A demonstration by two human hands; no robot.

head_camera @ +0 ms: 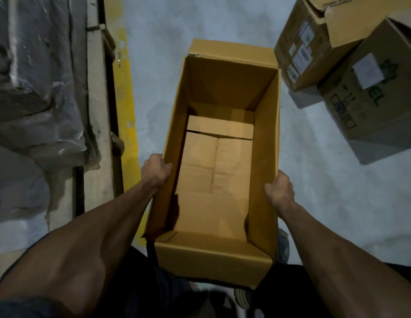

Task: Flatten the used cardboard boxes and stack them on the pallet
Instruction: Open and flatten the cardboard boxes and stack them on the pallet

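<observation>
Step in hand: by my reading, the start of flattening one box; the open box is held up, still in full shape, its bottom flaps closed.
Left hand: the left hand grips the left long wall near its top edge, thumb curled over the rim, fingers hidden outside.
Right hand: the right hand grips the right long wall, curled round the rim; fingers on the outer face cannot be seen.
Box place: centre of the frame, between both hands, its near end close to the person's body and its far end pointing to the upper middle of the frame, above the grey floor.
Inside the box: bottom flaps meeting along a centre seam, with a short cross flap at the far end; no contents visible.
Next move: probably the bottom seam must be opened, then the walls pushed aslant so the box collapses flat.
Other boxes: two unflattened boxes at the upper right, touching each other.
Pallet: a wooden pallet at the left carries wrapped grey goods; whether it is the stacking pallet, I cannot tell.
</observation>
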